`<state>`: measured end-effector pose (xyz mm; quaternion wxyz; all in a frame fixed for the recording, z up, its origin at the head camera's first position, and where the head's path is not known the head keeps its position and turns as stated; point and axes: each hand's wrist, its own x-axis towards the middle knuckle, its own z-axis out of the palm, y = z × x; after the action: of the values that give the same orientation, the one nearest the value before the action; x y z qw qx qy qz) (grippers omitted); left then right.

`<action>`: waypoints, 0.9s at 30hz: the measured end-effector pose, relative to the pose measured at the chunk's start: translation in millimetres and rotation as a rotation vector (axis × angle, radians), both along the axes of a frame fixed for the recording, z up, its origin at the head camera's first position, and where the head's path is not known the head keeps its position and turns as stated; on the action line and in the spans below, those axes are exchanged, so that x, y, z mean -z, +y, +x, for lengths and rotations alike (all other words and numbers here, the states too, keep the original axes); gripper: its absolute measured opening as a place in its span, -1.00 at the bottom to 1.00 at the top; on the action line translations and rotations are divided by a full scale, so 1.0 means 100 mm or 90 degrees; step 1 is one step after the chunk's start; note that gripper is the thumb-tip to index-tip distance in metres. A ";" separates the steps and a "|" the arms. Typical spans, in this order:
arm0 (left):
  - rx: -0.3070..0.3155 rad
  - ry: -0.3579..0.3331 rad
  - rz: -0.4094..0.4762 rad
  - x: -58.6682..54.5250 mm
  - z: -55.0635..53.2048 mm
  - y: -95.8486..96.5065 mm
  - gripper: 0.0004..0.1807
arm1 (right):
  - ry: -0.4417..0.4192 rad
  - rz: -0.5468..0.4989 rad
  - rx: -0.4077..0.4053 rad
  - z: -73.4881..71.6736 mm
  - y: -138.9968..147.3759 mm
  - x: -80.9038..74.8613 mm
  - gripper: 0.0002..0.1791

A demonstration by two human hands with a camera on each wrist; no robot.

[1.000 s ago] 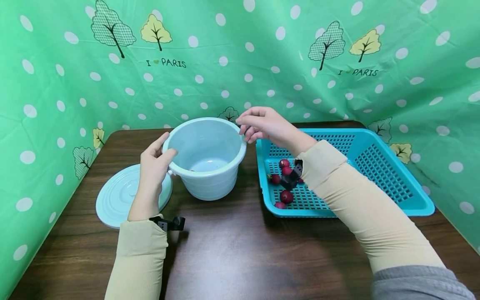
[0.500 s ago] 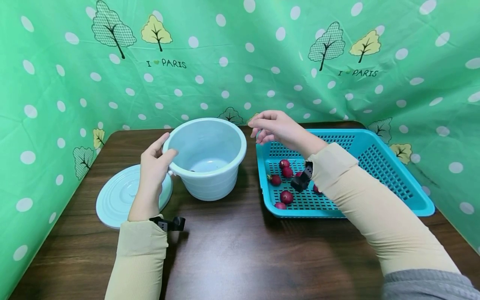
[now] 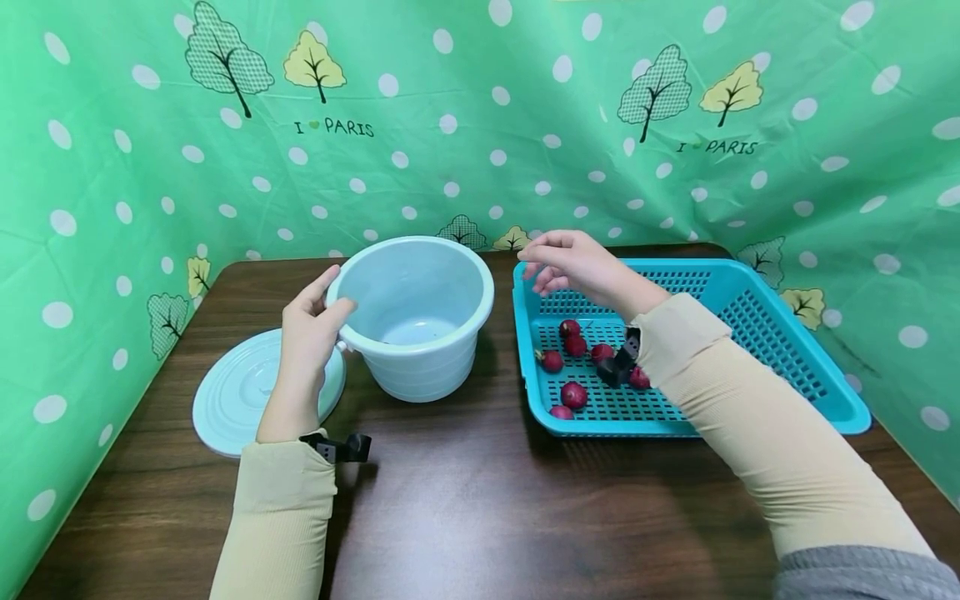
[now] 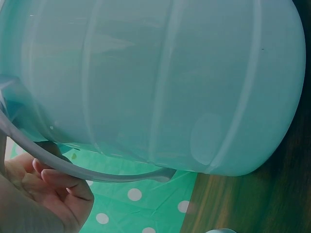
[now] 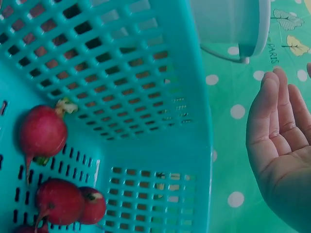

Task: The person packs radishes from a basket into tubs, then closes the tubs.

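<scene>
A light blue plastic bucket (image 3: 420, 367) stands upright on the wooden table. My left hand (image 3: 306, 342) grips its left rim, thumb over the edge; in the left wrist view the curled fingers show beside the bucket's handle (image 4: 97, 173). My right hand (image 3: 573, 265) is in the air over the back left corner of a turquoise plastic basket (image 3: 810, 371), fingers loosely bent and holding nothing. Several red radishes (image 3: 573, 395) lie at the left of the basket floor; in the right wrist view one radish (image 5: 43, 131) shows its root and cut stem.
A round light blue lid (image 3: 232, 396) lies flat on the table at the left, partly hidden by my left forearm. Behind the table hangs a green dotted curtain (image 3: 450, 100). The brown table top (image 3: 450, 500) stretches toward me in front of the bucket and basket.
My right hand has moved from the bucket's right rim rightward to over the basket. More radishes show as the wrist shifts away. The left hand and bucket have stayed in place.
</scene>
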<state>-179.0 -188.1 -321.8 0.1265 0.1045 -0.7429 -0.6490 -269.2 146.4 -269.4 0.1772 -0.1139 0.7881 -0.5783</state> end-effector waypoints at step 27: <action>-0.001 0.003 0.004 0.01 -0.01 -0.02 -0.36 | -0.023 0.082 0.014 -0.08 0.27 0.37 -0.60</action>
<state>-179.9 -189.8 -323.1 0.1286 0.1038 -0.7402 -0.6518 -276.9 173.2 -306.3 0.1922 -0.0834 0.8213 -0.5306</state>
